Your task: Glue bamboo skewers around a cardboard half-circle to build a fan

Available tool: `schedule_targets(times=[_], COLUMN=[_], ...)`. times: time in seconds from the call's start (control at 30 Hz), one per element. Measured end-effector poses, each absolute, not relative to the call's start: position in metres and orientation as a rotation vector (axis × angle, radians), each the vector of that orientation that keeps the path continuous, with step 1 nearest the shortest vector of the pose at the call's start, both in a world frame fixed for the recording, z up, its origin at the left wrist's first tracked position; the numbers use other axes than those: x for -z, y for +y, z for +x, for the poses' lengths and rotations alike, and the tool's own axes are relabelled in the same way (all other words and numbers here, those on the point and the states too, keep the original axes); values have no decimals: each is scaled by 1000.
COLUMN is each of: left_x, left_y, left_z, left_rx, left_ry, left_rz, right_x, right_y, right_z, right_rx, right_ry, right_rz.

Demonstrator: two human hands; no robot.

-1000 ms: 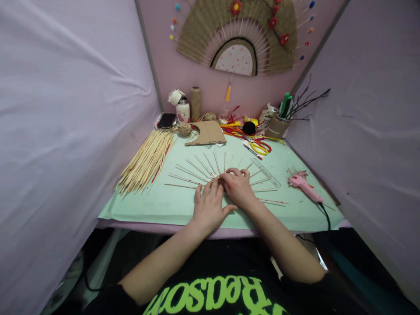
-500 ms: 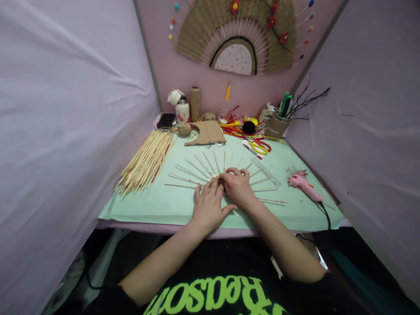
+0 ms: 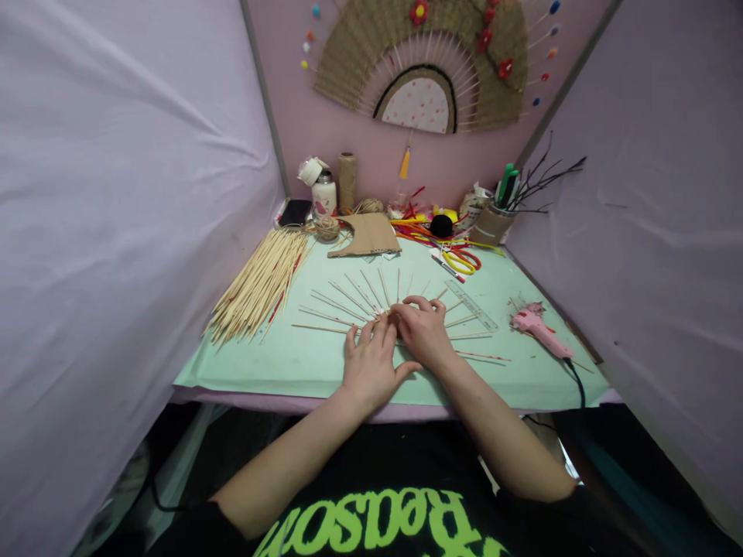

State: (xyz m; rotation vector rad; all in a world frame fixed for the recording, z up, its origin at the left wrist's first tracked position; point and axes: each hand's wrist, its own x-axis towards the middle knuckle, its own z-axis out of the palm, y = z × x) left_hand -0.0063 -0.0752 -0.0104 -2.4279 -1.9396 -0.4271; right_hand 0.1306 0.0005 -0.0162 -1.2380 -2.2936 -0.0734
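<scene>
Thin wooden sticks lie spread like a fan's ribs on the mint green mat. Both hands rest at the point where the ribs meet. My left hand lies flat on the mat, fingers stretched forward, fingertips touching the stick ends. My right hand is beside it with fingers curled down, pressing on the sticks at the centre. What lies under the two hands is hidden.
A loose pile of sticks lies at the left. A clear ruler and a pink glue gun with its cord lie right. Cardboard, scissors, twine and a pen cup stand at the back.
</scene>
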Motion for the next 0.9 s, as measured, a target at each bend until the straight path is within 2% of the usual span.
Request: schedule_targets(times=[0.9], left_x=[13], left_y=[-76], left_z=[-6], left_rx=[443], left_ry=[-1931], left_rz=[-2420], right_x=[11], right_y=[-2], right_z=[131], right_rx=[102], right_ry=[-2391], right_rz=[-1268])
